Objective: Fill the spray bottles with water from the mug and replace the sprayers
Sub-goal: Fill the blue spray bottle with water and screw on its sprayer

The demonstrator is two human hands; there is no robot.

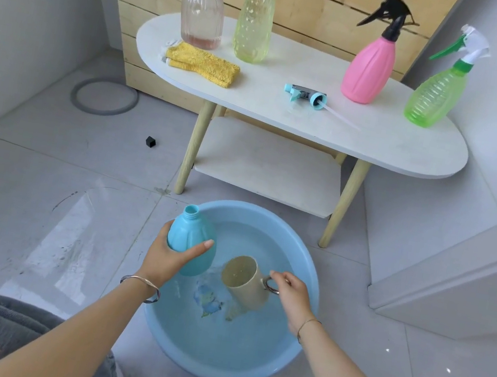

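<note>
Head view: left grip wraps the uncapped blue bottle, tilted over the left rim of the basin. Right grip pinches the handle of the mug, dipped in the water. Pouring from that wide mug into the narrow neck could slop onto the floor. A matching sprayer lies unobstructed on the bench, near the pink bottle.

Nothing to read here: no words, numbers or brand marks anywhere in view. The only print is a coloured picture on the floor of the blue basin, blurred under the water, with no lettering legible.
</note>
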